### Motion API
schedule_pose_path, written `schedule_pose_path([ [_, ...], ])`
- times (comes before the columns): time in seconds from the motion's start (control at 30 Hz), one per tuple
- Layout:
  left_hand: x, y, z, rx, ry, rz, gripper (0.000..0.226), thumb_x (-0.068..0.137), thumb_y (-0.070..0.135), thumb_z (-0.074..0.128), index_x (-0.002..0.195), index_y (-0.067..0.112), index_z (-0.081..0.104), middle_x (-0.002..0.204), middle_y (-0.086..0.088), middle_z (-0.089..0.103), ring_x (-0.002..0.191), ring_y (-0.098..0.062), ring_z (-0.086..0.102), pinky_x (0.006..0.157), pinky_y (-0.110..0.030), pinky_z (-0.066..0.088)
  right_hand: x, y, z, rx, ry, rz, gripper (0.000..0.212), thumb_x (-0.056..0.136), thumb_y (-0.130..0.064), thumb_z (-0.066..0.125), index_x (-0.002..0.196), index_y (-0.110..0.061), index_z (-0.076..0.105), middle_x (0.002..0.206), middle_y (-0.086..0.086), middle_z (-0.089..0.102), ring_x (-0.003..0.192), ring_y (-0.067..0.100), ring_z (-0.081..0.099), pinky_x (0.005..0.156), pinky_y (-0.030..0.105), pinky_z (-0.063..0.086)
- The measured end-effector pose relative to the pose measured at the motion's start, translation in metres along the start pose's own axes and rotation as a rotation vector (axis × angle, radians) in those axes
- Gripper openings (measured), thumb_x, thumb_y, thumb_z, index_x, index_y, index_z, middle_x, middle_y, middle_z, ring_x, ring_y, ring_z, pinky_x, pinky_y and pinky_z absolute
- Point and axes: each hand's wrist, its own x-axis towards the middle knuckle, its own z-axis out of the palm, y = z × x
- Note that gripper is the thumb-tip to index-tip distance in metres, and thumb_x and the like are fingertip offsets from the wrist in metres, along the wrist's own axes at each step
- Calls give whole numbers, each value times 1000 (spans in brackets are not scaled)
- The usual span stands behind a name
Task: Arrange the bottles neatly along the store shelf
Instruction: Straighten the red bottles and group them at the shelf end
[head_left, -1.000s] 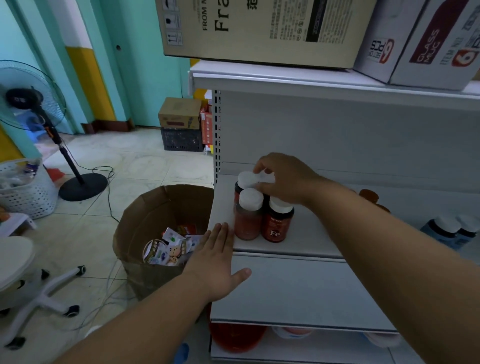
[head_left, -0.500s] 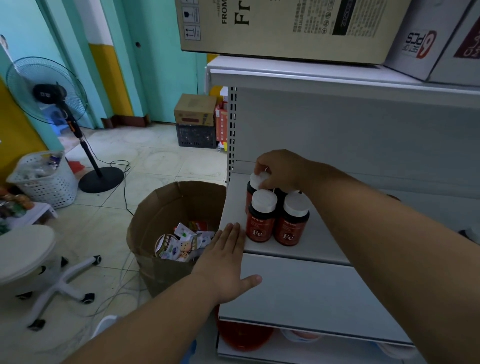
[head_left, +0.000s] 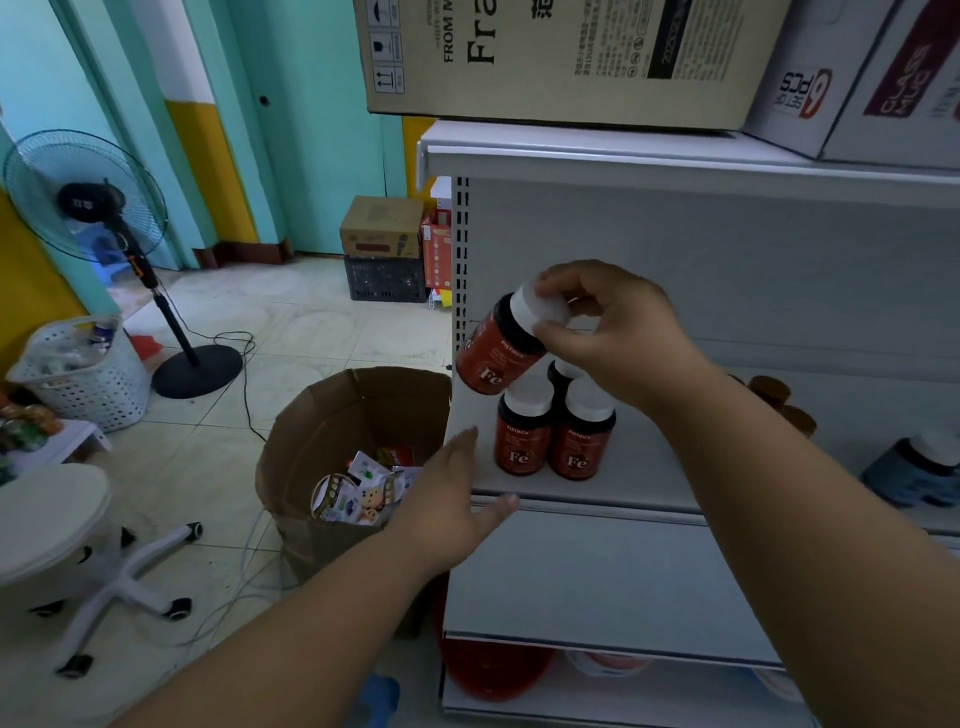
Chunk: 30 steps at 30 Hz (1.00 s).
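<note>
Bottle (head_left: 496, 347): lifted off the shelf since a moment ago, tilted, hanging at 12 o'clock over its cluster.
Right hand (head_left: 618, 338): fingers (head_left: 558, 274) pinch its white cap.
Left hand (head_left: 453, 499): fingers straight, resting on shelf (head_left: 649, 467) edge.
Meaning: probably being repositioned into line.
Standing bottles (head_left: 550, 436): three remain.
Paper bag (head_left: 311, 441): holds small packets, at 9 o'clock.

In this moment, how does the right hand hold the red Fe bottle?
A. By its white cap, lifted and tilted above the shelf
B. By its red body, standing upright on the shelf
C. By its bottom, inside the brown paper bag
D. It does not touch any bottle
A: the right hand pinches the white cap of the red Fe bottle, which hangs tilted above the other bottles standing on the shelf.
</note>
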Motion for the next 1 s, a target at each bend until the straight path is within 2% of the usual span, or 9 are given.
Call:
schedule_pose_path([
  [0.07,-11,4,-9,-280,207,-21,87,87,54,65,155,36,15,157,8,33,142,-11,33,112,-41,39,-16,-9,-2,66,6,-10,29,81,-18,74,108,-22,68,112,-13,65,99,2,62,89,20,51],
  [0.17,-34,21,-25,-538,365,14,81,88,37,70,152,38,20,148,14,41,131,4,41,103,-20,37,-37,-15,-7,139,-79,18,24,81,-14,74,104,-20,69,105,-11,69,96,3,65,87,22,53],
  [0.23,-50,30,-30,-625,317,45,75,86,30,73,145,44,29,142,20,47,127,6,46,103,-23,39,-49,-15,-8,265,-169,67,21,82,-9,73,101,-18,69,105,-6,71,98,10,67,87,28,54],
  [0.33,-69,37,-23,-698,196,32,65,73,40,79,130,43,48,126,18,60,118,-4,58,102,-37,49,-62,-11,-8,454,-237,159,17,83,-1,69,98,-10,69,105,1,73,97,18,69,84,31,56],
  [0.4,-76,40,-18,-770,120,-34,68,64,47,81,124,45,49,122,14,62,114,-7,61,99,-39,53,-68,-8,-7,530,-250,201,14,84,0,67,97,-5,68,104,3,73,97,20,69,79,28,56],
  [0.5,-82,46,-17,-887,16,-80,72,65,38,89,123,41,46,121,8,64,112,-9,64,98,-38,53,-71,-3,-4,626,-225,252,13,84,0,66,96,-4,66,104,6,73,99,24,69,80,30,55],
  [0.63,-88,57,-22,-935,40,-81,65,63,32,80,119,36,47,120,8,63,108,-2,64,87,-24,55,-73,-1,0,688,-177,317,20,86,-5,64,106,-2,62,106,9,72,99,28,68,84,39,55],
  [0.8,-92,63,-22,-956,97,-62,70,61,45,90,117,36,47,116,10,62,105,-1,65,84,-23,55,-79,-3,5,761,-237,406,22,88,-26,62,105,-12,64,96,8,69,85,21,64,63,27,51],
  [1.0,-91,65,-22,-998,47,-75,78,55,50,87,119,38,45,122,5,61,109,-6,65,86,-24,56,-80,-7,13,716,-97,468,16,90,-25,62,101,-13,63,94,4,71,88,24,68,72,38,55],
])
